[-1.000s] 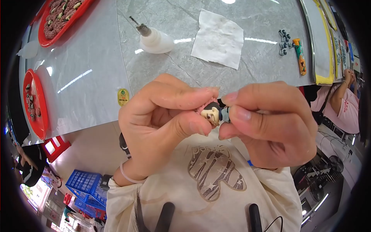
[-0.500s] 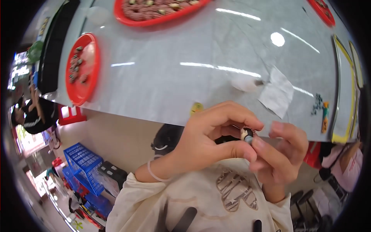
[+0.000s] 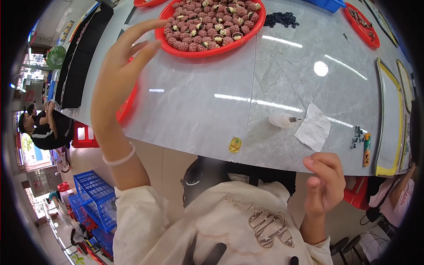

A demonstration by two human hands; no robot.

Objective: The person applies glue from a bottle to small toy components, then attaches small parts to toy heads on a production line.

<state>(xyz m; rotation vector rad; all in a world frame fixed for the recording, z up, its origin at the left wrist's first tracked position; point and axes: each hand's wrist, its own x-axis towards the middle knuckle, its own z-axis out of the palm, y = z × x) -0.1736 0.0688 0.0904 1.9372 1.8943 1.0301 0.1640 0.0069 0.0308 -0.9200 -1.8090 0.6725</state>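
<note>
My left hand (image 3: 115, 84) is raised over the left of the grey table (image 3: 194, 106), its fingers spread, and no object shows in it. Its fingertips are by the left rim of a large red oval tray (image 3: 212, 52) heaped with small knobbly maroon pieces (image 3: 187, 31), some with cream and black parts. Beneath that hand, a second red tray (image 3: 128, 106) is mostly hidden. My right hand (image 3: 327, 183) hovers at the table's near edge, thumb and forefinger apart with nothing visible between them. Nearby lie a white bottle with a thin dark tip (image 3: 281, 120) and a crumpled white tissue (image 3: 312, 131).
Small black rings (image 3: 282, 20) are piled beyond the bottle. A red tray (image 3: 370, 40) and a blue bin (image 3: 326, 4) stand far right. An orange-green tube (image 3: 367, 150) lies beside a yellow-edged panel (image 3: 384, 164). Blue crates (image 3: 97, 194) and a person in black (image 3: 44, 134) are left.
My hands, earlier together on a small dark and cream piece, have come apart. The left has swung up and left over the table; the piece no longer shows. The view has shifted.
</note>
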